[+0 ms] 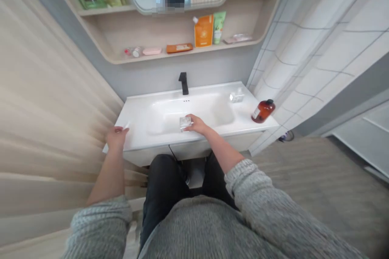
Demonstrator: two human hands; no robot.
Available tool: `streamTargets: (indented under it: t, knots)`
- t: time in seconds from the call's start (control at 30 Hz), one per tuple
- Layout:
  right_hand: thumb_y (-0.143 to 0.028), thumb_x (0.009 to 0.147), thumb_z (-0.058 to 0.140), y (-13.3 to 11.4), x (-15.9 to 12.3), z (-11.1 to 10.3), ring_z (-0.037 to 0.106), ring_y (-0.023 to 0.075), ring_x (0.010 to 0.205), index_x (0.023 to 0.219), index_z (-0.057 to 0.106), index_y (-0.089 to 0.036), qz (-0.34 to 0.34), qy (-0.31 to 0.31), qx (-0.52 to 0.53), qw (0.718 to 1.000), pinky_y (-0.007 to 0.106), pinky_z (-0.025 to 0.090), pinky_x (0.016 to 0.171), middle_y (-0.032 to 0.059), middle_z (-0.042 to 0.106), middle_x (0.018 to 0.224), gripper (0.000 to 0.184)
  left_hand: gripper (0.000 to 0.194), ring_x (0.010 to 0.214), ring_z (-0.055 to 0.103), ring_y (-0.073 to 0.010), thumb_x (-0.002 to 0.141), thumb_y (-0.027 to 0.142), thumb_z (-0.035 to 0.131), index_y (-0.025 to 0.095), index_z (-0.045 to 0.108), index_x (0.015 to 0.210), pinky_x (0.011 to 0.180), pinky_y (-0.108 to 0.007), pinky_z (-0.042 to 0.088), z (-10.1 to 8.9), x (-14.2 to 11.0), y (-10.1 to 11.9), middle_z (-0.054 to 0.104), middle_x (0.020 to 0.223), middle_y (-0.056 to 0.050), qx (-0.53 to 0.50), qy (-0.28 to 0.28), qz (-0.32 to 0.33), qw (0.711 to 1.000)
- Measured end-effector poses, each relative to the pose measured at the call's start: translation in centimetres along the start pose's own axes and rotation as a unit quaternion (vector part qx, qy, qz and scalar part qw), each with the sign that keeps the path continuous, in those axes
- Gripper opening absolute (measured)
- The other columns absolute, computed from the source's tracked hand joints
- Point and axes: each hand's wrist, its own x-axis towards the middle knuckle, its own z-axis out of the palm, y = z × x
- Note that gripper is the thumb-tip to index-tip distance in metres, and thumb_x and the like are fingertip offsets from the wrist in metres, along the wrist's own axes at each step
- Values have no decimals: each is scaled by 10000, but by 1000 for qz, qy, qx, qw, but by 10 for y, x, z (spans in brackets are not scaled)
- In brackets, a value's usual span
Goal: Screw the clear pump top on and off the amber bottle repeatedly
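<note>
White ceramic basin (158,107): right hand (197,124) grasps a clear square block (185,123), left hand (117,137) unclear.

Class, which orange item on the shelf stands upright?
The orange pouch beside the green tube; the other, an orange packet, lies flat.

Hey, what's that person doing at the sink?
A person in a grey sweater is standing at a white bathroom sink. Their right hand has its fingers on a small clear square container at the front of the basin. Their left hand is at the sink's front left edge, near a small white thing. A brown pump bottle and a clear dish sit on the right.
</note>
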Motion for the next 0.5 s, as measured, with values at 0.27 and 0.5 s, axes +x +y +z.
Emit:
streamTargets:
  t: [0.27,0.5]
  knots:
    - [-465,508,1034,-2,-3,-1,700,264,1023,1171,706,-259,1,7,-15,1000,407,577,954,0,742,1054,768,184,1010,638,-328,837,365,663,254,518,823,1043,-486,545,23,8,-2,629,913,-95,75,12,51,996]
    - [-482,515,1035,-3,-4,-2,697,266,1012,1196,692,-260,2,5,-14,1000,406,571,964,6,740,1059,794,319,1106,614,-360,836,517,711,254,543,901,1155,-515,509,25,-3,2,617,1057,-132,80,29,97,992]
